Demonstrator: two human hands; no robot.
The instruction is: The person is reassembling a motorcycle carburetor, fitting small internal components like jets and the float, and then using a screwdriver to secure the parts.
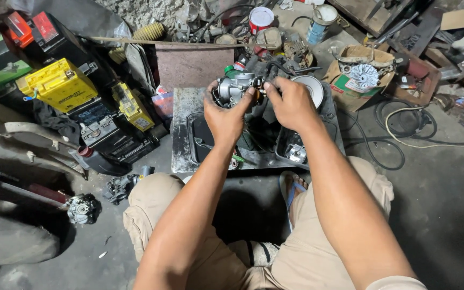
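Observation:
A grey metal carburetor (234,88) is held up over a low metal work tray (181,137). My left hand (224,115) grips its body from below and the left side. My right hand (291,102) pinches a small part on the carburetor's right side with thumb and fingers. A white round lid (312,86) lies just behind my right hand. Dark trays sit on the metal surface beneath my hands, one holding small metal parts (295,153).
Yellow and black batteries (63,83) are stacked at the left. Another carburetor (81,208) and an engine part (118,188) lie on the floor near my left knee. A cardboard box (358,75) with a metal fan part, cans and cables (404,134) crowd the back and right.

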